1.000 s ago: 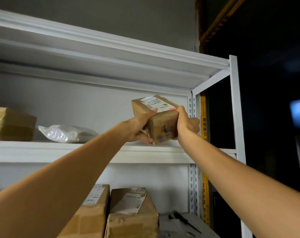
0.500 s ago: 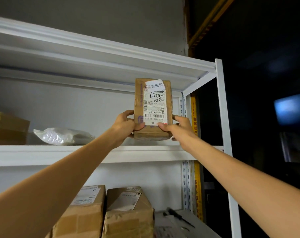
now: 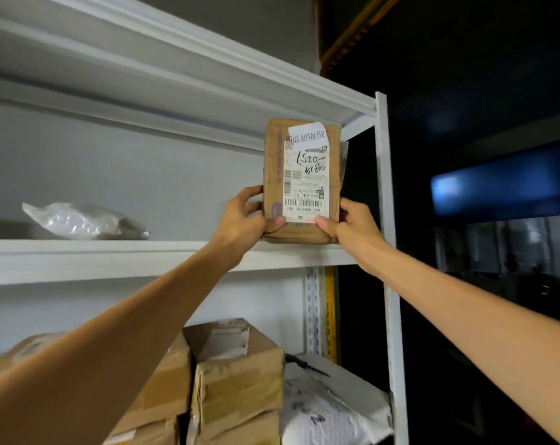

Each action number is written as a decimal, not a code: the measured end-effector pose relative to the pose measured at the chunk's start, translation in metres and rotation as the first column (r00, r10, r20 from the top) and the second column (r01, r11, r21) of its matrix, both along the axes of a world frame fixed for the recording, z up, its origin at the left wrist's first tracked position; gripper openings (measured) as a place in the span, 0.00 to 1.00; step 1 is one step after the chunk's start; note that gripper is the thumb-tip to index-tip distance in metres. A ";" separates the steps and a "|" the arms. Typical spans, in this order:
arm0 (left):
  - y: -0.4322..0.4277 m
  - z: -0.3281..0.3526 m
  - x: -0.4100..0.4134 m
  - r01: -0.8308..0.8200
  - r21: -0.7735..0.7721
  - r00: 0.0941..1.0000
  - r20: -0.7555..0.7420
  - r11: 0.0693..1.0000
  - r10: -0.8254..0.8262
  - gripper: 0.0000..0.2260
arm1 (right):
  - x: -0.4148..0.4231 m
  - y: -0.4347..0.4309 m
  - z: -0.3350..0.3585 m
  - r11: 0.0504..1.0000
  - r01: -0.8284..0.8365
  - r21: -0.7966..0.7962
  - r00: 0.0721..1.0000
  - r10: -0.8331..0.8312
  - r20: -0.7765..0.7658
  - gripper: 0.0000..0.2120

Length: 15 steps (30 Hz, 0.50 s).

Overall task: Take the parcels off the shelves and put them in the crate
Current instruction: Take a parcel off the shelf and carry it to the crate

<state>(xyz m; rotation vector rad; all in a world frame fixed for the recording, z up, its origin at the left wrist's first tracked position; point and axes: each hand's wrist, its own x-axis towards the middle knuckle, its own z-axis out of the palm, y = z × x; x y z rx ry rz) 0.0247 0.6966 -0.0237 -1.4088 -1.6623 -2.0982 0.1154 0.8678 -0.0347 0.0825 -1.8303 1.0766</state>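
My arms: both reach up and away from me, bare, one on each side.
Below my hands: two brown boxes (image 3: 237, 374) sit side by side on the lower shelf, and a white soft bag (image 3: 330, 409) lies just right of them.
My left hand (image 3: 243, 216): it grips the left edge of the brown parcel (image 3: 301, 175), thumb on the front, fingers curled round the side.
My right hand (image 3: 352, 226): it grips the low right corner of the same parcel, thumb on the front, fingers behind.
The parcel: it stands upright between my hands, over the right end of the shelf board (image 3: 111, 255). I cannot tell if its bottom touches the board.
Paper label (image 3: 307, 187): white, stuck on the front, facing me, with black marks and bars, upside down.
Left of my hands: a clear bag parcel (image 3: 79, 220) lies flat on the same board, well apart.
Right of my hands: a white post (image 3: 387, 220) stands just beside the parcel.
Above my hands: the top shelf (image 3: 176, 75), white.
Far right: a dark room with a blurry blue screen (image 3: 496, 184).
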 end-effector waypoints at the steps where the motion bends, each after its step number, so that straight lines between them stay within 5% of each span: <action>1: 0.002 -0.002 0.001 0.041 -0.010 0.999 -0.007 0.999 -0.041 0.29 | 0.008 -0.002 -0.003 0.999 0.042 -0.008 0.999 -0.042 -0.009 0.20; 10: 0.033 -0.052 0.047 0.428 -0.010 0.896 0.134 0.904 -0.422 0.36 | 0.114 -0.030 -0.038 0.896 0.445 -0.009 0.892 -0.442 0.093 0.23; 15: 0.060 -0.096 0.112 0.632 -0.013 0.760 0.211 0.775 -0.615 0.33 | 0.208 -0.045 -0.058 0.752 0.658 0.033 0.725 -0.645 0.239 0.24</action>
